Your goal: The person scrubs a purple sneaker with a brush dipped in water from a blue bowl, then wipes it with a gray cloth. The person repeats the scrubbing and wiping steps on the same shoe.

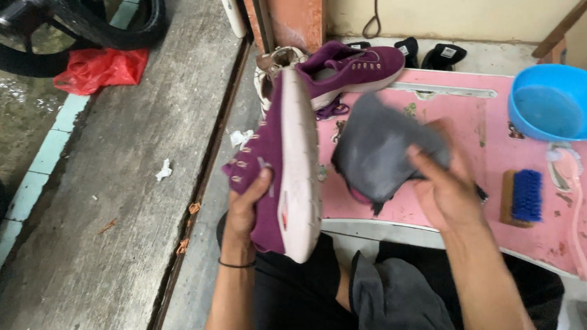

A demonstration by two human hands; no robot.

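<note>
Purple shoe [276, 166] (sole toward the camera) is clasped in the left hand [247, 210] above the pink bench [489, 163]; right hand [442, 188] grips a grey cloth [382, 144]. Wiping likely goes best with the shoe steadied.

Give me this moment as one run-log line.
left hand: holds purple shoe, sole toward camera | right hand: holds grey cloth | pink table: second shoe, blue basin, brush
</note>
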